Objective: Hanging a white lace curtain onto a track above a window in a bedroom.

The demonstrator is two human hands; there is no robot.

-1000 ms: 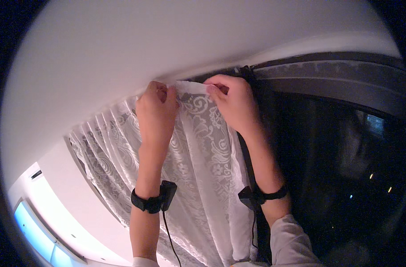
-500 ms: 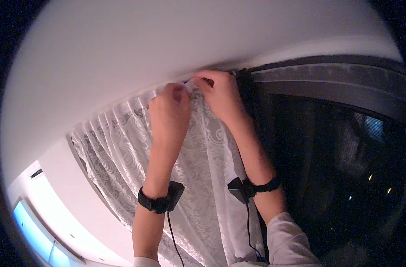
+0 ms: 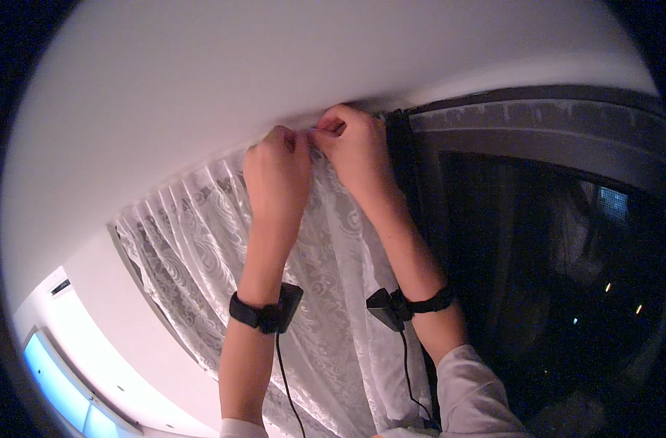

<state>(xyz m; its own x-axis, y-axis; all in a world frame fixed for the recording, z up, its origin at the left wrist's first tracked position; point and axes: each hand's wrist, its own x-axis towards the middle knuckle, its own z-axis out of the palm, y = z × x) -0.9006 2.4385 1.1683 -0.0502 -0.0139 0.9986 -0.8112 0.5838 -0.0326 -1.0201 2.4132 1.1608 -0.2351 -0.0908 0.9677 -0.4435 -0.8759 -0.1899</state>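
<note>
Lace curtain (image 3: 333,263): hangs in folds directly below the ceiling (image 3: 201,80), left of the dark window (image 3: 508,277). The left hand (image 3: 278,175) and the right hand (image 3: 358,153) each pinch its top edge in a narrow grip, fingertips side by side at ceiling level. The exact contact point is partly hidden by the fingers. Each forearm carries a black strap (image 3: 254,312).

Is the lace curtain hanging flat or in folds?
In folds: the lace curtain hangs with long creases and narrow pleats along its top, left of the left hand. Behind that hand, cannot tell.
</note>
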